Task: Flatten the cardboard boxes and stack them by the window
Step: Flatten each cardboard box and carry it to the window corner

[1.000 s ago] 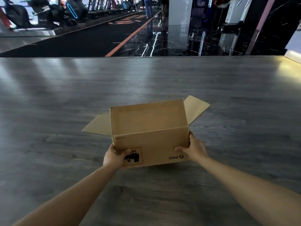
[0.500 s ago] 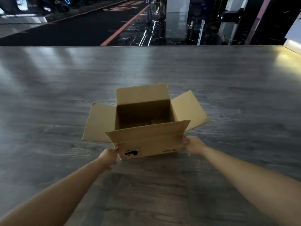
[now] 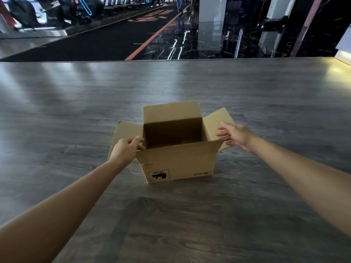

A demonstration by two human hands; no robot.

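- The box [image 3: 177, 147] sits upright on the grey wood-grain floor [image 3: 76, 111], mouth up, all four top flaps folded out. It serves as the landmark for every position below.
- The near wall of the box carries a black label at its lower left and a small printed logo at its lower right. Both read upside down from this view.
- The left hand [image 3: 126, 149] is at the near-left top corner of the box. Its fingers curl over the edge where the left flap [image 3: 127, 133] meets the near wall. Judgement: this grip steadies the box and readies the corner for pulling outward.
- The right hand [image 3: 236, 136] hovers just right of the box, over the right flap [image 3: 218, 120]. Its fingers are spread and straight and hold nothing. Contact with the flap cannot be confirmed.
- The hands are apart, one on each side of the box mouth. Judgement: this placement suits pushing opposite corners so that the walls collapse.
- The far flap [image 3: 171, 111] stands nearly upright behind the mouth. The inside is dark; whether the bottom seam is open cannot be told.
- Judgement: flattening has barely begun, as the box holds its full shape. No flattened boxes are in view.
- Beyond the box, past the floor's far edge, lie a dark lane and a glossy black surface with exercise machines [image 3: 47, 12]. No window can be identified.
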